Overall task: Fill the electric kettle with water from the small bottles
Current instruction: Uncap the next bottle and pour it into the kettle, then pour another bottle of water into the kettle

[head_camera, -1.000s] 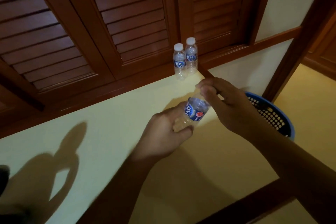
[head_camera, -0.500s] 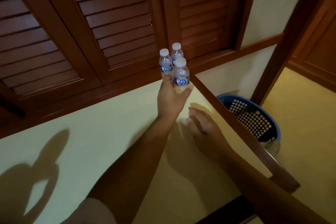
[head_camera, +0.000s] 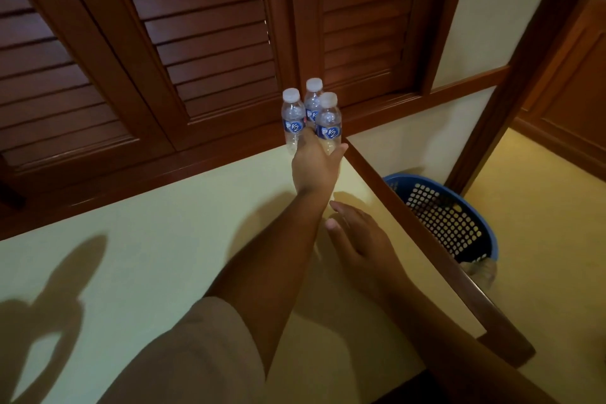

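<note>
While a hand-shaped shadow [head_camera: 49, 315] lies across the left of the pale yellow bench [head_camera: 147, 239], dark wooden louvred shutters [head_camera: 196, 43] fill the wall behind it. Three small capped water bottles stand close together at the bench's far right corner, against the shutter frame: the left bottle [head_camera: 292, 118], the rear bottle [head_camera: 313, 98] and the front bottle [head_camera: 329, 121], all with blue labels. Reaching out from a light sleeve [head_camera: 196, 354], the left hand [head_camera: 314, 167] has its fingers wrapped around the lower body of the front bottle, thumb on its right side; it partly hides the other two bottles' bases. Nearer the camera, the right hand [head_camera: 360, 239] rests empty on the bench, fingers loosely spread and flat. A dark wooden rail [head_camera: 426, 239] edges the bench's right side. Beyond it, a blue perforated basket [head_camera: 442, 216] sits on the yellowish floor [head_camera: 541, 239], beside a wooden door frame [head_camera: 524, 59].
</note>
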